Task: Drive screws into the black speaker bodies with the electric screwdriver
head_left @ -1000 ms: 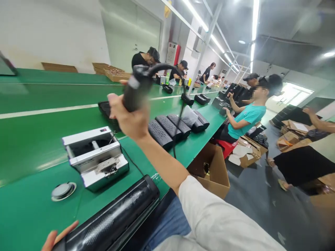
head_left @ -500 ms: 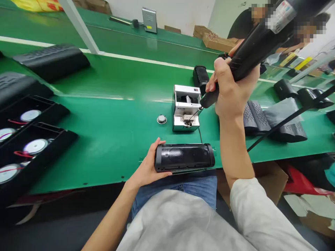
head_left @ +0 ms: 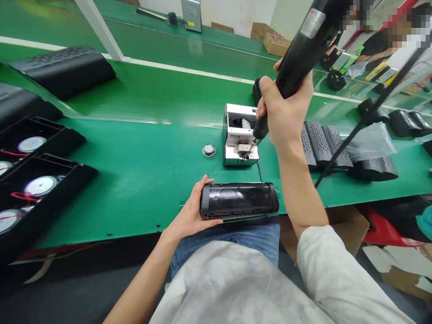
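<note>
My left hand (head_left: pixel 195 208) grips the left end of a black speaker (head_left: pixel 240 200), which lies lengthwise at the front edge of the green table (head_left: pixel 141 180). In my right hand (head_left: pixel 286 101) is a black electric screwdriver (head_left: pixel 302 45), tilted with its bit pointing down and left. The bit's tip is at the front of a silver screw feeder (head_left: pixel 240 135), just beyond the speaker. Whether the tip touches a screw is too small to tell. A small round metal part (head_left: pixel 209 150) sits to the left of the feeder.
Open black housings (head_left: pixel 50 198) with white round drivers and red wires are at the left, below black covers (head_left: pixel 67 69). Several ribbed black covers (head_left: pixel 319 141) and a plastic bag (head_left: pixel 371 141) lie at the right. A dark cable crosses there.
My right hand and the screwdriver have shifted left, and the screwdriver stands somewhat steeper. Its bit remains at the feeder's front. My left hand still holds the speaker in place.
</note>
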